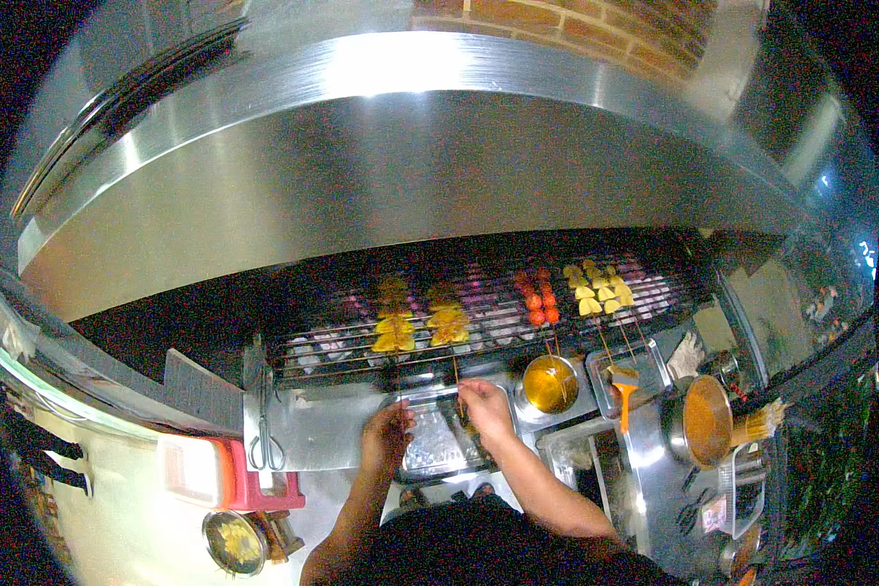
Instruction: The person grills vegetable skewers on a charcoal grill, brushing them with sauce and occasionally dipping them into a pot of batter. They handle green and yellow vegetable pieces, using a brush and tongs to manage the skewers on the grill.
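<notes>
My left hand [387, 434] grips the near end of a thin skewer threaded with yellow slices [394, 333], which lie on the charcoal grill grate [498, 322]. My right hand [488, 414] pinches the stick of a second skewer with browned yellow slices [448, 326]. Both hands hover over a shiny metal tray [439, 439] at the grill's front edge. Farther right on the grate are skewers of red cherry tomatoes [542, 301] and skewers of pale yellow pieces [599, 289]. Their far ends fade into the dark under the hood.
A bowl of golden liquid [549, 383] and a basting brush [624, 399] stand right of my hands. Beyond are a pan of orange-brown powder [707, 423] and bundled skewers [760, 423]. Scissor tongs [265, 439] lie left. The steel hood [410, 168] overhangs; a person's legs [47, 454] show far left.
</notes>
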`<move>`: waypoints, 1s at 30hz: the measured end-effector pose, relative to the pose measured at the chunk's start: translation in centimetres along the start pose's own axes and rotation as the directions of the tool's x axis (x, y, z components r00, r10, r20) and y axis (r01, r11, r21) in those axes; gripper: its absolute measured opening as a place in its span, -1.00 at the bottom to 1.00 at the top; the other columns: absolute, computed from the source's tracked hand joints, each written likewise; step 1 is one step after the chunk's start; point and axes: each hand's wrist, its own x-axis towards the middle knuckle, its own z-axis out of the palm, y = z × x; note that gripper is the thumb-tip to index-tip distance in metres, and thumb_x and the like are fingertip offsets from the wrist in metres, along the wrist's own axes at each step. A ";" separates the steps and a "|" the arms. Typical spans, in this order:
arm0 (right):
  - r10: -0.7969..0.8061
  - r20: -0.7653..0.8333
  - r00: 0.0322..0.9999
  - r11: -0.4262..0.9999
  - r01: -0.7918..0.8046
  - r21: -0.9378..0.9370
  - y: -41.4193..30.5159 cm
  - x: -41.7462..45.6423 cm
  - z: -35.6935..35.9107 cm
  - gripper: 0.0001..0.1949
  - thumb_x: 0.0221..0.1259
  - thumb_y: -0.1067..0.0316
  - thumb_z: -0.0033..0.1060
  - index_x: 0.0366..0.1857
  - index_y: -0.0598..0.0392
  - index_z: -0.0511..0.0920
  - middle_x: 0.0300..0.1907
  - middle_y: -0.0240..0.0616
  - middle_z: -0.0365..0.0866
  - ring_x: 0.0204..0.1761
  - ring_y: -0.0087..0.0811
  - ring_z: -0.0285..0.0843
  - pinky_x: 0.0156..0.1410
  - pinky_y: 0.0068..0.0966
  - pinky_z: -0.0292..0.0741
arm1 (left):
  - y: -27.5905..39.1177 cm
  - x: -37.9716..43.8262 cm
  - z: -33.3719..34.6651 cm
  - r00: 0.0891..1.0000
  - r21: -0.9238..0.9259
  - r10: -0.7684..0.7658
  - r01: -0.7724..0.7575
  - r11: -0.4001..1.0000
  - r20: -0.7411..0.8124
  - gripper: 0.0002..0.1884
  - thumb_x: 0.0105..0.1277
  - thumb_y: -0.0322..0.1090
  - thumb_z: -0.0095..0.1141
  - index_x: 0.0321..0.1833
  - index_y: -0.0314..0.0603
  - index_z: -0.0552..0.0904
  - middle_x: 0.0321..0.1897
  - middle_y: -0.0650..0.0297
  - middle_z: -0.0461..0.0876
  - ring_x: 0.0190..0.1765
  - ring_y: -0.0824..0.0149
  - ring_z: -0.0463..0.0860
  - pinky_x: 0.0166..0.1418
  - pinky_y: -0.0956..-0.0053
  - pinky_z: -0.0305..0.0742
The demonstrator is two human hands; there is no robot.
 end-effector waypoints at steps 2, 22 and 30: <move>0.008 -0.009 1.000 0.999 -0.009 -0.053 -1.0 -0.4 0.2 -0.84 0.08 0.35 0.13 -0.31 0.18 0.55 -0.49 -0.42 0.52 -0.51 -0.64 0.37 -0.37 -0.68 0.31 | 0.0 -0.1 -0.2 1.000 -0.011 -0.010 0.010 1.000 0.004 -0.65 0.19 -0.05 -0.03 -0.10 -0.11 0.54 -0.40 0.37 0.57 -0.35 0.42 0.49 -0.28 0.55 0.29; -0.349 0.074 0.934 0.862 0.351 -0.364 -2.4 -0.3 8.3 -0.89 -0.02 0.39 0.15 -0.50 0.22 0.53 -0.59 -0.29 0.54 -0.57 -0.49 0.45 -0.41 -0.54 0.41 | -2.1 -3.9 -7.3 0.984 -0.169 -0.128 0.149 0.974 0.125 -0.63 0.18 -0.09 -0.01 -0.07 -0.21 0.48 -0.33 0.30 0.51 -0.32 0.42 0.44 -0.29 0.59 0.31; -0.169 -0.071 0.983 0.912 0.128 -0.390 -3.2 -4.0 10.5 -0.67 0.05 0.15 0.22 -0.33 0.21 0.43 -0.48 -0.19 0.50 -0.43 -0.36 0.46 -0.31 -0.45 0.41 | 0.3 -6.8 -9.3 0.984 -0.140 -0.178 0.174 0.975 -0.014 -0.67 0.18 -0.11 0.00 -0.10 -0.15 0.50 -0.41 0.35 0.50 -0.39 0.45 0.42 -0.38 0.62 0.27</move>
